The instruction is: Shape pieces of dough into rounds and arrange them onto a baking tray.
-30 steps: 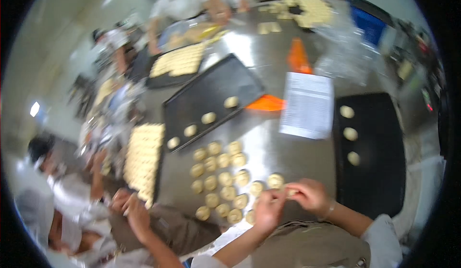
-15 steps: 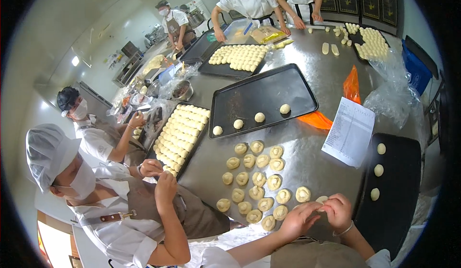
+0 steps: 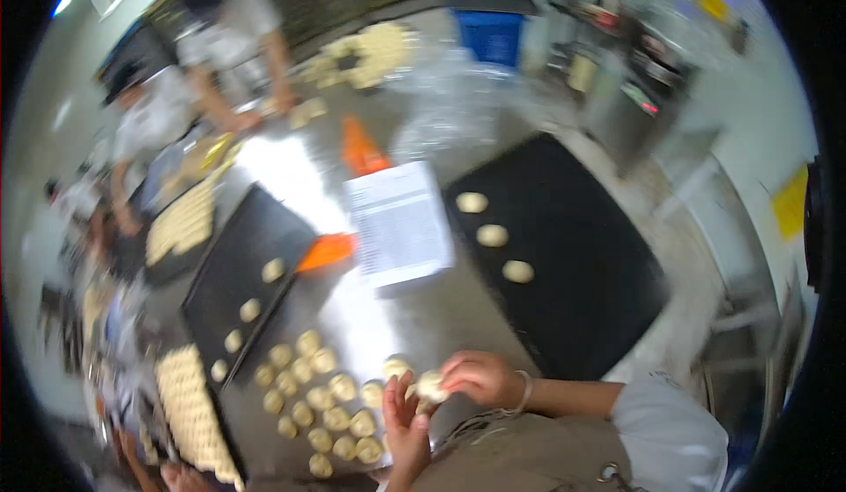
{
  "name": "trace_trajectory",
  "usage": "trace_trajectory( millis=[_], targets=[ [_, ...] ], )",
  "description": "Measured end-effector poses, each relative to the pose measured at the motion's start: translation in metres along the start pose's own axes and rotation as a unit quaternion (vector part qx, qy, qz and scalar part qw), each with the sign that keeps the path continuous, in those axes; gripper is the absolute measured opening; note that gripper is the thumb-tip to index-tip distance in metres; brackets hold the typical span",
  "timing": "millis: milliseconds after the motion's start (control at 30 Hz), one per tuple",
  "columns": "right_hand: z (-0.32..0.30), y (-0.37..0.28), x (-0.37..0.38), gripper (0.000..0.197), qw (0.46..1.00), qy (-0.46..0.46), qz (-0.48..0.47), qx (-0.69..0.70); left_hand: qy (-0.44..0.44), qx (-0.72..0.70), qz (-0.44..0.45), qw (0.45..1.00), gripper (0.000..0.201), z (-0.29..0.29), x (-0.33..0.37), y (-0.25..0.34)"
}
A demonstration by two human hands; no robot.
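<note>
1. While pinched between the fingertips of the right hand [image 3: 476, 377], a pale dough piece [image 3: 432, 384] sits low in the frame, just above the apron [image 3: 529, 452]; pressed against its other side, the flat open palm of the left hand [image 3: 404, 421], not clenched. Held by both hands together, clear of the tabletop as far as the blur allows.
2. Just left of the hands, a cluster of similar dough rounds [image 3: 322, 395] laid close together on the steel table [image 3: 414, 316], one lying almost against the left fingertips.
3. Further out to the right, a black baking tray [image 3: 582, 298] bearing only three dough rounds [image 3: 492, 235] in a loose column near its left edge; most of it bare.
4. Between the two trays, a printed sheet of paper [image 3: 401, 223] and an orange scraper [image 3: 328, 249]; to the left, a second black tray [image 3: 238, 280] with a few rounds.
5. Far left and top, other workers in white, blurred, at trays packed with dough.
6. Likely risks, as a judgement:
   - squashing the piece out of shape, through too hard a pinch from the right fingertips;
   - sticking to the left palm, then tearing on release;
   - knocking the neighbouring rounds with the left wrist, given how close they lie;
   - landing too near the three placed rounds, so touching on the tray.
</note>
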State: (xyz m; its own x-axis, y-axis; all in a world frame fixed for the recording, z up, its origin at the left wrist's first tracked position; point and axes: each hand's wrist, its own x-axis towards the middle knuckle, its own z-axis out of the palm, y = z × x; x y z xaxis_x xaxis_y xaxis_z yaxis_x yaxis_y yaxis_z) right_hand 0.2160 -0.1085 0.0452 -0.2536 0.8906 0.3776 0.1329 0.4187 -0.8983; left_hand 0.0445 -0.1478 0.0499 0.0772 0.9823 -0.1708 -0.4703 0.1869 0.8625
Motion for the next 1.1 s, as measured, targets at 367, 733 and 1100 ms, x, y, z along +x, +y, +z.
trace_trajectory(
  millis=[367, 733, 1100],
  targets=[
    [-0.072, 0.055, -0.132, 0.024, 0.856, 0.209, 0.457, 0.124, -0.313, 0.533, 0.114, 0.778, 0.043, 0.088, 0.058, -0.116],
    [-0.137, 0.050, -0.197, 0.028, 0.806, 0.395, 0.426, 0.112, -0.311, 0.708, 0.041, 0.633, 0.056, 0.152, 0.110, -0.202],
    [-0.031, 0.099, -0.084, 0.019, 0.945, 0.060, 0.303, -0.108, -0.076, 0.534, -0.075, 0.839, 0.044, -0.003, 0.009, -0.097]
  ],
)
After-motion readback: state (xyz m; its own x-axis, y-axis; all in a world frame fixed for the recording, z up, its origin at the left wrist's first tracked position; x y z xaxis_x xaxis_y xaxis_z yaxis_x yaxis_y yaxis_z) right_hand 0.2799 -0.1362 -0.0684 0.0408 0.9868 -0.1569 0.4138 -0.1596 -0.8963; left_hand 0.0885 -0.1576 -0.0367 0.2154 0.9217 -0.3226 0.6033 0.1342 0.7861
